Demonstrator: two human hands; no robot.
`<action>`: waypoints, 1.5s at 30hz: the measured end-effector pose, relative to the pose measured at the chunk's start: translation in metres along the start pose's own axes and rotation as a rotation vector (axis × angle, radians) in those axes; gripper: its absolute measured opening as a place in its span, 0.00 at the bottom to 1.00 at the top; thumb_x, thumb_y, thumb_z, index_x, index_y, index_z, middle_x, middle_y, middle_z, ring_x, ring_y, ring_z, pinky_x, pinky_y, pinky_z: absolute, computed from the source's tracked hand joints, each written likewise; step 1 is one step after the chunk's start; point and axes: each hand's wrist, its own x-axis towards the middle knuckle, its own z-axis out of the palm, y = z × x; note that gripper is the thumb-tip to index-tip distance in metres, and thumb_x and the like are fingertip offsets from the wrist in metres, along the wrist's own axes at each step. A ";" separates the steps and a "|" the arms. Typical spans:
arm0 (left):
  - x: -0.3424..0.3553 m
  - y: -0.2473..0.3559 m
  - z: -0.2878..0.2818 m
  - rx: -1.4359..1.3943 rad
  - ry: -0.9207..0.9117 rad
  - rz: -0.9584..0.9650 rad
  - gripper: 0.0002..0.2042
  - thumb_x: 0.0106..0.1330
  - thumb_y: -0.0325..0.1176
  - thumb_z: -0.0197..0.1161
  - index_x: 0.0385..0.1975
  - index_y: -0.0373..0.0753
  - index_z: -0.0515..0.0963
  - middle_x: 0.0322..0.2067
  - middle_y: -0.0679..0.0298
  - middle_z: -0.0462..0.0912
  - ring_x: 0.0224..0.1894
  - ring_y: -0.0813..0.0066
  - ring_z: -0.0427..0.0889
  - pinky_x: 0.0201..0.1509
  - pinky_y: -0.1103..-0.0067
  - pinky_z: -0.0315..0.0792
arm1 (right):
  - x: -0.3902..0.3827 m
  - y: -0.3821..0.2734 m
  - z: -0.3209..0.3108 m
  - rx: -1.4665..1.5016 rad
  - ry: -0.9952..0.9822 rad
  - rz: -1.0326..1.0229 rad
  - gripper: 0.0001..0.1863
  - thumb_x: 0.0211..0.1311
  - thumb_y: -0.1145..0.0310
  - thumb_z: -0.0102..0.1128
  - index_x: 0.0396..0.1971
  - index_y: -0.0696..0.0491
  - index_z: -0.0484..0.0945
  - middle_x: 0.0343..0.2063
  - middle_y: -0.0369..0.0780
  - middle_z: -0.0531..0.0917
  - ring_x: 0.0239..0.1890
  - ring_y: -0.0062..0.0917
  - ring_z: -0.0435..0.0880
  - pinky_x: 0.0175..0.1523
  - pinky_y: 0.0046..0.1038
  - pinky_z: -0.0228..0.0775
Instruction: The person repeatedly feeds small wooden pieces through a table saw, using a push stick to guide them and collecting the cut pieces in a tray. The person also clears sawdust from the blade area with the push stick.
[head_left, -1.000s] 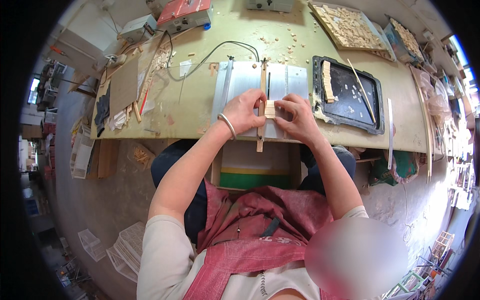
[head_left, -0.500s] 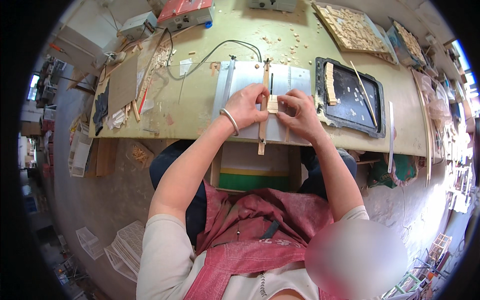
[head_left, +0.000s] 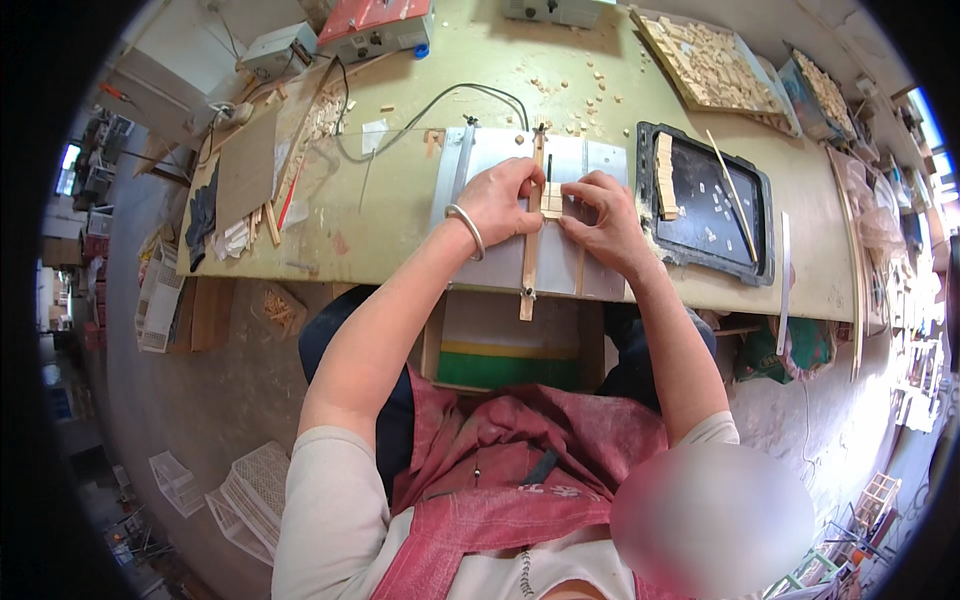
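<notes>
Several small pale wood blocks lie side by side on a silvery metal plate, against the right side of a long wooden strip. My left hand, with a bangle at the wrist, is closed at the strip, thumb and fingertips by the blocks' left edge. From the right, my right hand pinches the blocks between thumb and fingers. A dark narrow slot runs in the plate just beyond the blocks. The fingers partly cover the blocks' ends.
Right of the plate is a black tray with a row of wood pieces and a thin stick. Behind are a board heaped with blocks, a black cable and a red box. Dark gloves lie left.
Both hands and the blocks have moved slightly away from me along the wooden strip, nearer the slot. The view has shifted a little.
</notes>
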 end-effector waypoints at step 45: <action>-0.040 0.022 -0.002 0.122 -0.136 0.041 0.21 0.53 0.43 0.77 0.43 0.43 0.78 0.40 0.56 0.80 0.44 0.54 0.84 0.51 0.62 0.79 | -0.035 -0.020 0.000 -0.116 0.007 -0.108 0.21 0.52 0.65 0.71 0.48 0.53 0.83 0.45 0.41 0.81 0.54 0.37 0.80 0.58 0.38 0.66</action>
